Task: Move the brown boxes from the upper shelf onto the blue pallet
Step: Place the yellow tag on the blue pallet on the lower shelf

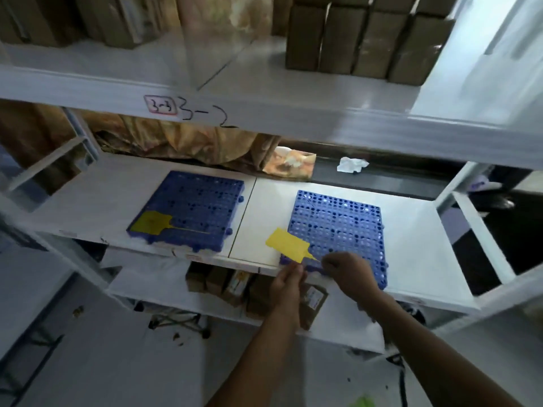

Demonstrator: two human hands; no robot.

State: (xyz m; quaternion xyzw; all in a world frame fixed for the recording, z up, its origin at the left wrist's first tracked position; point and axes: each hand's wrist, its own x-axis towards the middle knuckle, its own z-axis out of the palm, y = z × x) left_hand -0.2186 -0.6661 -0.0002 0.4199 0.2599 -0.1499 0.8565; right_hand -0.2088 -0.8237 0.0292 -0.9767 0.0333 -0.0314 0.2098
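Observation:
Several brown boxes stand in a row on the upper shelf at the right, with more brown boxes at the left. Two blue pallets lie on the middle shelf: a bare one on the right and a left one with a yellow tag on it. At the right pallet's front corner my left hand pinches the edge of another yellow tag. My right hand is closed on that tag's thin stem.
The white middle shelf has metal uprights at both sides. Crumpled brown cloth and white paper lie at its back. Small boxes sit on the lower shelf. Grey floor lies below.

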